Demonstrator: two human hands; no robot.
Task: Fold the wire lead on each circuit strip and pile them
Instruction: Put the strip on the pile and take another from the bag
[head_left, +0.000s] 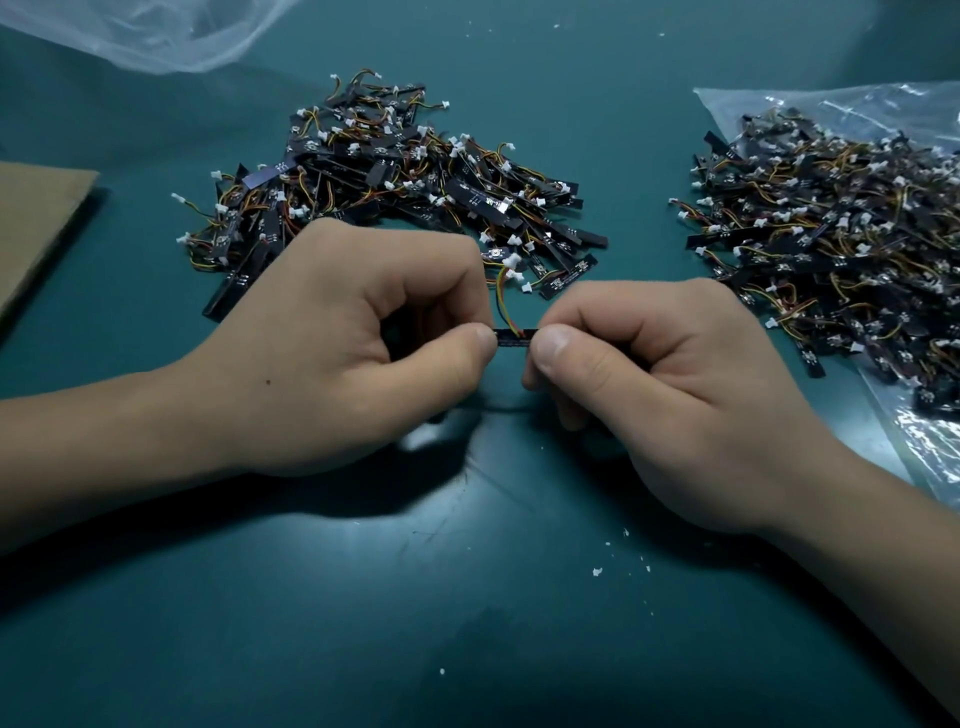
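Pinching one circuit strip (514, 336) from either end, the left hand (332, 343) and right hand (670, 395) hold it over the green table (467, 623). Thumbs and curled fingers cover all but its short black middle. Its wire lead (502, 301) rises from that bare stretch toward a white connector, hard to separate from the pile (395, 176) behind the left hand. Another heap (841, 249) lies on a plastic bag (893, 447) at right, cut off by the frame edge, as is the cardboard (36, 218) at left.
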